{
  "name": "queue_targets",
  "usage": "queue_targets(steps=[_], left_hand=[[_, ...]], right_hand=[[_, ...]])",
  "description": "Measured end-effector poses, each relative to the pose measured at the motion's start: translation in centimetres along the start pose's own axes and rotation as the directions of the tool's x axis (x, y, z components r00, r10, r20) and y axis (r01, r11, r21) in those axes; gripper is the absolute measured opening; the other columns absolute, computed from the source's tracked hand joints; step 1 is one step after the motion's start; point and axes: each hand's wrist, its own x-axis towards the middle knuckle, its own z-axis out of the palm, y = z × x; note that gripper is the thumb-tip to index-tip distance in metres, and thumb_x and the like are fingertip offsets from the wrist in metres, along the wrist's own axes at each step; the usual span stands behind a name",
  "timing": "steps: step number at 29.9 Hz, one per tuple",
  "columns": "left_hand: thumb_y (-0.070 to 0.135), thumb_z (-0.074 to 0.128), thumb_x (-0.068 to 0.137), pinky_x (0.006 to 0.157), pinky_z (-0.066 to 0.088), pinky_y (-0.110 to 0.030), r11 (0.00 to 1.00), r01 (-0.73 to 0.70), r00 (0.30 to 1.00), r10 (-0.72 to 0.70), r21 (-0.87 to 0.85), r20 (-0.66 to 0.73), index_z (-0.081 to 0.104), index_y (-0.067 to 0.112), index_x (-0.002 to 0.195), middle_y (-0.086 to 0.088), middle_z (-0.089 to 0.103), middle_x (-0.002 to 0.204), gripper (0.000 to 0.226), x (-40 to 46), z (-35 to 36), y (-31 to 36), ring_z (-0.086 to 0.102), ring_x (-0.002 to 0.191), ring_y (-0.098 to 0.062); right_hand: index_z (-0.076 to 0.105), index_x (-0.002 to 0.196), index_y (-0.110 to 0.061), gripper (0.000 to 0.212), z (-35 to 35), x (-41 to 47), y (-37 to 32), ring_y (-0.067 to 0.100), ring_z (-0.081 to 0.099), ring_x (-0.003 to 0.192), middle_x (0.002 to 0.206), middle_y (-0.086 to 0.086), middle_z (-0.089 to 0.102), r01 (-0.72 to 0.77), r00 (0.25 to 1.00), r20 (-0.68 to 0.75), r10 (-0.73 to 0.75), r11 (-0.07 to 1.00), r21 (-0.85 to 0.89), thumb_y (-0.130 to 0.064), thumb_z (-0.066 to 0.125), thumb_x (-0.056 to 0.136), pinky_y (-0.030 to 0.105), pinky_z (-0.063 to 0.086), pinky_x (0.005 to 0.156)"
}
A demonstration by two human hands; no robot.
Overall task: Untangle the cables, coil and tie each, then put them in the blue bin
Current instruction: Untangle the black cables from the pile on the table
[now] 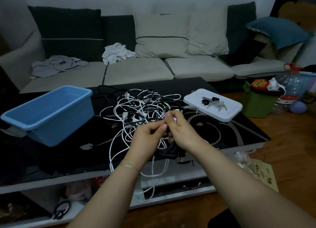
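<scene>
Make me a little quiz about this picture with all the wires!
1. True or false: the blue bin already has coiled cables inside.
2. Which side of the cable pile is the white tray on? A) the person's left B) the person's right C) under the pile
3. Fill in the word: the left hand and the right hand both pinch cables at the near edge of the ____.

Key:
1. False. The bin looks empty; all cables lie on the black table.
2. B. The tray sits to the right, the bin to the left.
3. pile
</scene>
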Motion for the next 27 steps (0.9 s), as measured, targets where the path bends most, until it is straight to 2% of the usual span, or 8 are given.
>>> queue_targets(steps=[3,7,12,16,19,22,25,27], left_hand=[[0.026,0.057,0.095,0.074,0.054,-0.033,0.913,-0.066,0.998,0.063,0.403,0.019,0.065,0.045,0.115,0.01,0.074,0.083,0.03,-0.1,-0.4,-0.3,0.068,0.079,-0.016],[0.027,0.058,0.093,0.065,0.046,-0.03,0.791,-0.124,0.984,0.02,0.599,0.178,0.061,0.042,0.122,0.011,0.066,0.076,0.033,0.1,-1.9,0.5,0.06,0.07,-0.012],[0.022,0.06,0.09,0.057,0.042,-0.03,0.706,-0.186,0.968,0.012,0.683,0.251,0.057,0.04,0.072,0.011,0.06,0.064,0.025,0.2,-3.1,0.8,0.058,0.061,-0.01],[0.021,0.05,0.095,0.066,0.038,-0.034,0.571,-0.311,0.946,0.104,0.76,0.308,0.063,0.017,0.1,-0.007,0.069,0.089,0.015,0.4,-3.4,0.4,0.062,0.084,-0.029],[0.021,0.046,0.096,0.073,0.041,-0.037,0.488,-0.304,0.952,0.125,0.818,0.279,0.057,0.013,0.113,-0.011,0.067,0.105,0.021,0.6,-4.0,-0.2,0.061,0.097,-0.033],[0.023,0.049,0.095,0.079,0.046,-0.037,0.526,-0.197,0.98,0.125,0.828,0.153,0.056,0.018,0.123,-0.009,0.068,0.108,0.029,0.9,-5.3,-0.5,0.062,0.1,-0.031],[0.02,0.051,0.094,0.079,0.046,-0.033,0.688,-0.031,0.993,0.105,0.726,-0.057,0.057,0.019,0.126,-0.004,0.068,0.1,0.032,1.4,-6.8,-0.7,0.062,0.096,-0.027],[0.019,0.052,0.095,0.081,0.044,-0.031,0.785,0.087,0.979,0.046,0.613,-0.197,0.057,0.011,0.126,-0.006,0.068,0.099,0.032,2.3,-8.1,-0.8,0.062,0.099,-0.028]], right_hand=[[0.041,0.114,-0.025,0.033,0.2,0.2,0.2,0.011,0.054,0.066,0.076,-0.005,0.055,-0.002,1.0,0.018,0.003,0.998,-0.056,-0.051,0.033,0.098,0.043,0.052,0.079],[0.041,0.111,-0.024,0.038,0.9,0.5,0.5,0.015,0.055,0.08,0.088,-0.001,0.059,-0.029,0.999,0.042,0.032,0.996,-0.087,-0.057,0.03,0.096,0.047,0.05,0.09],[0.04,0.113,-0.025,0.037,1.7,0.1,0.5,0.015,0.06,0.074,0.09,-0.001,0.061,-0.037,0.995,0.085,0.051,0.987,-0.153,-0.056,0.031,0.096,0.034,0.049,0.077],[0.04,0.122,-0.02,0.041,2.0,0.2,-0.1,0.008,0.055,0.06,0.077,-0.006,0.058,0.007,0.996,0.083,0.008,0.986,-0.168,-0.051,0.039,0.097,0.026,0.041,0.063],[0.039,0.128,-0.021,0.046,1.9,0.2,-0.6,0.012,0.059,0.08,0.077,-0.011,0.056,0.036,0.996,0.088,-0.021,0.983,-0.181,-0.053,0.039,0.095,0.027,0.042,0.072],[0.038,0.132,-0.021,0.055,1.7,0.1,-0.5,0.012,0.057,0.08,0.081,-0.011,0.054,0.013,0.998,0.063,-0.003,0.986,-0.164,-0.058,0.035,0.092,0.028,0.043,0.073],[0.037,0.129,-0.022,0.053,2.0,-0.2,-0.4,0.019,0.065,0.078,0.103,0.002,0.061,-0.034,0.997,0.063,0.037,0.998,-0.047,-0.059,0.038,0.091,0.04,0.058,0.075],[0.039,0.123,-0.02,0.041,2.3,-0.2,-0.6,0.019,0.064,0.07,0.101,0.005,0.062,-0.028,0.999,0.042,0.025,0.997,0.072,-0.05,0.04,0.096,0.037,0.057,0.069]])
